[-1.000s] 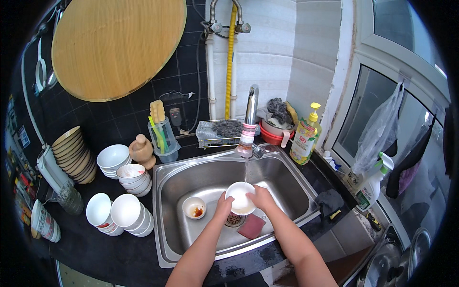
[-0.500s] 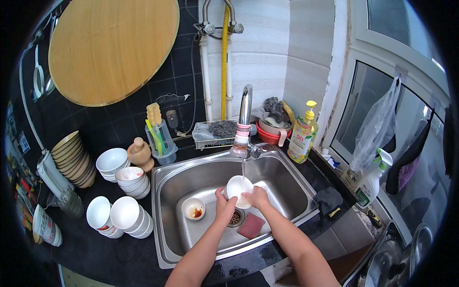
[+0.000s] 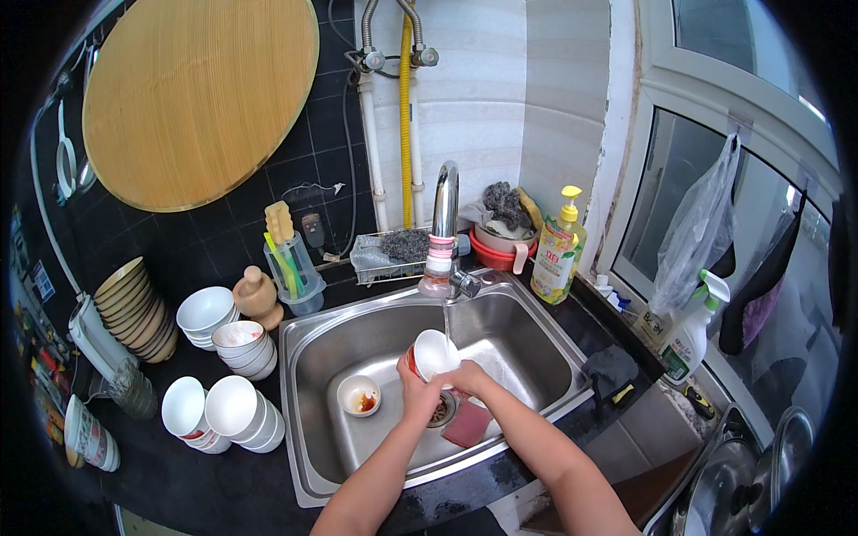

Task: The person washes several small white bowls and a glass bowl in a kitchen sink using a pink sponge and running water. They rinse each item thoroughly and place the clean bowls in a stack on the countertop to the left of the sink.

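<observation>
A small white bowl [image 3: 435,354] with a reddish pattern on its outside is tilted under the running tap [image 3: 445,214]. My left hand [image 3: 420,390] grips it from the left and below. My right hand [image 3: 466,379] is at its lower right side, fingers bent close to the bowl and partly hidden. Water falls into and over the bowl's right side. Left of my hands, a second small bowl [image 3: 359,396] with brown-red residue stands on the floor of the steel sink [image 3: 308,447]. A dark pink cloth [image 3: 466,423] lies beside the drain [image 3: 442,409], below my right hand.
Stacks of white bowls [image 3: 234,406] and tan bowls [image 3: 136,308] stand on the black counter at the left. A yellow soap pump bottle [image 3: 558,255] and red basin [image 3: 497,255] are behind the sink; a spray bottle [image 3: 693,335] stands by the window. A wire rack [image 3: 384,268] holds scouring wool.
The bowl has turned, so its patterned outside now shows on the left. My right hand has shifted from the bowl's right side to lower down, nearer my left hand.
</observation>
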`<action>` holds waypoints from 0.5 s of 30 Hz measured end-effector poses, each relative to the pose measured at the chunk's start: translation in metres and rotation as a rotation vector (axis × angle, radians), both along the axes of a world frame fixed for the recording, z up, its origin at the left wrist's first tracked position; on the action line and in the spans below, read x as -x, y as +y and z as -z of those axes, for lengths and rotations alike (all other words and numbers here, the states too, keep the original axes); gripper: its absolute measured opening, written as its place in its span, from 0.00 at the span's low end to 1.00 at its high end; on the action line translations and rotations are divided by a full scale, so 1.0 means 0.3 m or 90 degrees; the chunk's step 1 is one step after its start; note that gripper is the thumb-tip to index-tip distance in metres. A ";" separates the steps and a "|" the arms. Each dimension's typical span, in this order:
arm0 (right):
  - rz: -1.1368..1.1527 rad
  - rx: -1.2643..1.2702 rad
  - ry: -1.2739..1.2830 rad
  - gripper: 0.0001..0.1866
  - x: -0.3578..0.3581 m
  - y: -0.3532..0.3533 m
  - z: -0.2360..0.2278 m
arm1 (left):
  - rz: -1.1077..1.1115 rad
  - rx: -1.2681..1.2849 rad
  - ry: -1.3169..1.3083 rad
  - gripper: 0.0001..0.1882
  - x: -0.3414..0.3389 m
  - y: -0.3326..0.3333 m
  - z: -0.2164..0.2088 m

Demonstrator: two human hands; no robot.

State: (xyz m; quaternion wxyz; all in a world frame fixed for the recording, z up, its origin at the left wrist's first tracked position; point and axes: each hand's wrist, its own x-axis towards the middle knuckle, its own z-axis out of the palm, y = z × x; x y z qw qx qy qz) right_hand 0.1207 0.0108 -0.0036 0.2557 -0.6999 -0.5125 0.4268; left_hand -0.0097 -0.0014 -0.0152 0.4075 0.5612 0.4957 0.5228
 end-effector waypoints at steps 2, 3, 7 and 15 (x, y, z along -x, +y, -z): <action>0.034 -0.123 -0.166 0.24 -0.016 -0.004 0.011 | 0.025 0.017 0.009 0.36 0.023 0.029 0.041; 0.052 -0.184 -0.248 0.25 -0.021 -0.003 0.015 | 0.054 0.063 -0.008 0.38 0.037 0.038 0.037; 0.065 -0.111 -0.060 0.23 -0.033 0.024 0.048 | 0.028 0.120 -0.064 0.41 -0.004 -0.035 -0.100; 0.095 -0.290 -0.274 0.21 -0.030 0.027 0.035 | 0.052 0.104 -0.002 0.36 0.037 0.023 -0.016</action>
